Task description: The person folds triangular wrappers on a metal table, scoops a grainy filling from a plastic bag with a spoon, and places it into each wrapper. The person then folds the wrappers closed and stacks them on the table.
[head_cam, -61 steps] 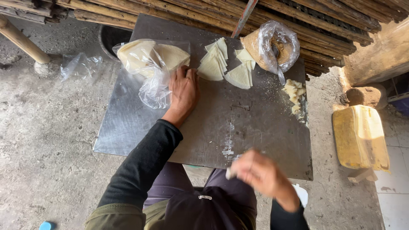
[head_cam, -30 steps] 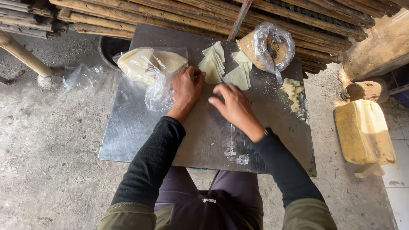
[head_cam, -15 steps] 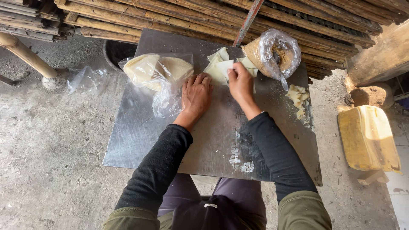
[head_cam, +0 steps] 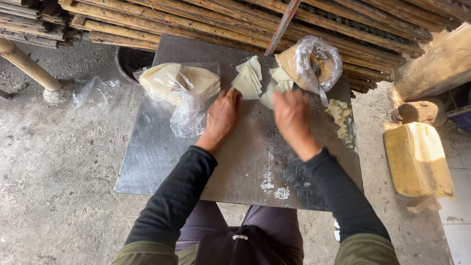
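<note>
Resting flat and open on the worktop (head_cam: 162, 162), the left hand (head_cam: 223, 115) touches the near edge of the wrappers (head_cam: 249, 78). The right hand (head_cam: 293, 115) hovers blurred beside them; I cannot tell its grip. Picking up a wrapper seems the step in hand, calling for a fingertip pinch. Bags (head_cam: 181, 86) flank the far side; the near worktop lies open.

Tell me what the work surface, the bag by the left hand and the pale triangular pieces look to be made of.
Work surface: sheet metal, dull grey, with a soft sheen and white powdery smears.
Bag beside the left hand: thin clear plastic film, crinkled and glossy, its pale contents showing through.
Triangular pieces: probably thin dough sheets, matte cream, flat and fanned out; paper cannot be ruled out.
</note>
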